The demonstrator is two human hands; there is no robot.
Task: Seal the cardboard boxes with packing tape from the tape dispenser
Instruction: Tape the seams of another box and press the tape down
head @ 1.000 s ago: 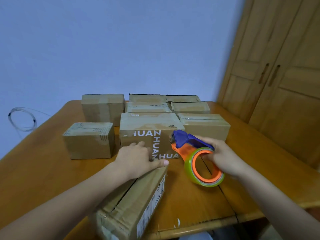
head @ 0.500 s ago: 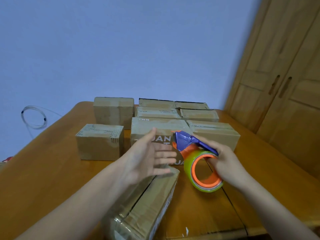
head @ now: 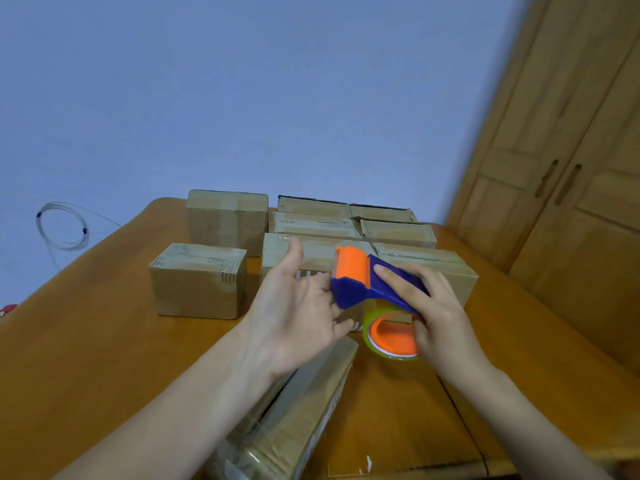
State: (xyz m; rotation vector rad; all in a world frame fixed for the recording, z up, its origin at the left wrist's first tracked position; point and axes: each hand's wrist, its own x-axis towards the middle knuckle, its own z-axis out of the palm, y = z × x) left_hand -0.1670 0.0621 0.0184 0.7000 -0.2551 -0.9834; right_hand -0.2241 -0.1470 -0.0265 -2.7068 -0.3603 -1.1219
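My right hand [head: 434, 311] grips the tape dispenser [head: 367, 285], an orange and blue holder with a roll of clear tape [head: 388, 337], raised above the table. My left hand [head: 294, 313] is lifted beside it, palm turned inward, fingers straight and reaching toward the dispenser's blue front. A long cardboard box [head: 301, 414] lies below my left forearm at the near table edge, glossy tape along its top. Behind the hands stands a box with white lettering [head: 277, 258], largely hidden.
Several more cardboard boxes crowd the back of the wooden table [head: 86, 358]: one at the left [head: 197, 280], a taller one behind it [head: 227, 220], flat ones to the right [head: 398, 232]. A wooden wardrobe [head: 571, 202] stands at the right. A coiled cable [head: 62, 225] hangs on the wall.
My left hand lifted off the long box and turned palm-in toward the dispenser. My right hand raised and tilted the dispenser so its orange head points up and away.
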